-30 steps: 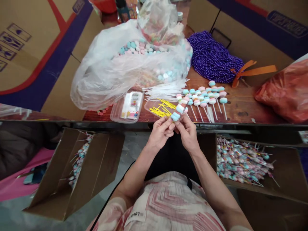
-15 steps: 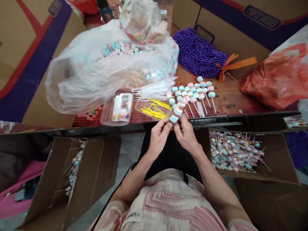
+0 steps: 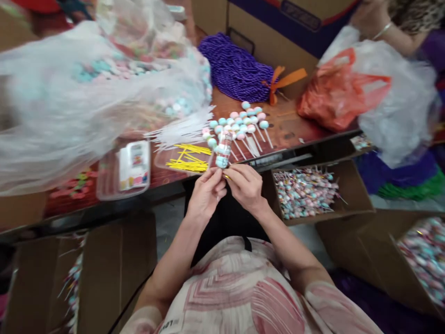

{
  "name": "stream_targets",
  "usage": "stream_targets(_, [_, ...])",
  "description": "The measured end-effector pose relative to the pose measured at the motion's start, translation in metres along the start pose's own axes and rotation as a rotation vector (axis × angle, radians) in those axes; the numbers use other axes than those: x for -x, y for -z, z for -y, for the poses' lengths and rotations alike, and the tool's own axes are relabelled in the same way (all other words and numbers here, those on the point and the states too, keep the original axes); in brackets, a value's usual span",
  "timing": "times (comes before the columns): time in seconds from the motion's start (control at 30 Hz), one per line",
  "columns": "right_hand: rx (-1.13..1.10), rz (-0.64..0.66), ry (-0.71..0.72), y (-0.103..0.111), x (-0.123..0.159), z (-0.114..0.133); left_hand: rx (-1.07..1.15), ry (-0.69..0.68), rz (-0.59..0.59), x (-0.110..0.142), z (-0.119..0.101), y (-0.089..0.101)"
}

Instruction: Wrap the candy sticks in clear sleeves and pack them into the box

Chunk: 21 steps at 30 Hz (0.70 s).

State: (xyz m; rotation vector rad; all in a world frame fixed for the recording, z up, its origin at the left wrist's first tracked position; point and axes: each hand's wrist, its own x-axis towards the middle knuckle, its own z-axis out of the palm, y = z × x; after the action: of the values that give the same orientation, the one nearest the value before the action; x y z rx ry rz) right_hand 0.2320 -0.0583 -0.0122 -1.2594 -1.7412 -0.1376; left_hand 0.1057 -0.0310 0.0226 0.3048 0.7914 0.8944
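A marshmallow lollipop point(image 3: 222, 160) in a clear wrapper stands up from between my hands at the table's front edge. My left hand point(image 3: 207, 194) is closed, pinching the wrapper's lower end around the stick. Beside it, almost touching, my right hand point(image 3: 246, 186) is closed with a yellow twist tie point(image 3: 227, 177) showing at its fingertips. Just behind the lollipop lie several unwrapped marshmallow lollipops point(image 3: 239, 123) on white sticks. To their left, a shallow plastic tray point(image 3: 160, 160) holds yellow twist ties point(image 3: 190, 158). The stick's lower part is hidden by my fingers.
White sticks point(image 3: 184, 127) lie before a large clear bag of marshmallows point(image 3: 114, 102). A plastic box point(image 3: 104, 185) holds printed wrappers. Purple cords point(image 3: 236, 67) and a red bag point(image 3: 330, 97) are behind. Cartons of wrapped lollipops point(image 3: 306, 192) stand below. Another person's arm point(image 3: 396, 39) shows at upper right.
The view has turned right, bringing another person's arm and more cartons into sight. The wrapped lollipop stands more upright, and a yellow twist tie now shows in my right fingers.
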Motion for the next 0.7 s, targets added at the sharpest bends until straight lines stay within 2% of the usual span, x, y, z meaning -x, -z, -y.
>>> stream_targets(0.07, [0.024, -0.014, -0.025, 0.005, -0.002, 0.001, -0.021, -0.033, 0.052, 0.0, 0.008, -0.005])
stream_targets(0.13, [-0.024, -0.029, -0.112, 0.012, -0.002, 0.004, -0.057, -0.052, 0.098, -0.001, 0.016, -0.01])
stream_targets(0.27, [-0.296, -0.082, -0.485, 0.034, 0.004, 0.01, -0.188, -0.002, 0.241, -0.007, 0.031, -0.016])
stream_targets(0.37, [-0.456, -0.093, -0.71, 0.057, 0.014, 0.007, -0.355, -0.155, 0.308, -0.01, 0.042, -0.018])
stream_targets(0.43, [-0.438, -0.096, -0.758, 0.072, 0.021, 0.004, -0.498, -0.264, 0.295, -0.01, 0.052, -0.02])
stream_targets(0.47, [-0.394, -0.106, -0.754, 0.078, 0.024, 0.003, -0.564, -0.275, 0.276, -0.009, 0.059, -0.022])
stream_targets(0.53, [-0.288, -0.134, -0.713, 0.089, 0.031, 0.003, -0.65, -0.193, 0.242, -0.008, 0.073, -0.028])
stream_targets(0.63, [-0.179, -0.207, -0.694, 0.1, 0.046, 0.007, -0.63, -0.034, 0.228, -0.007, 0.088, -0.038])
stream_targets(0.7, [-0.181, -0.245, -0.836, 0.104, 0.058, 0.007, -0.592, 0.0, 0.323, -0.009, 0.093, -0.043])
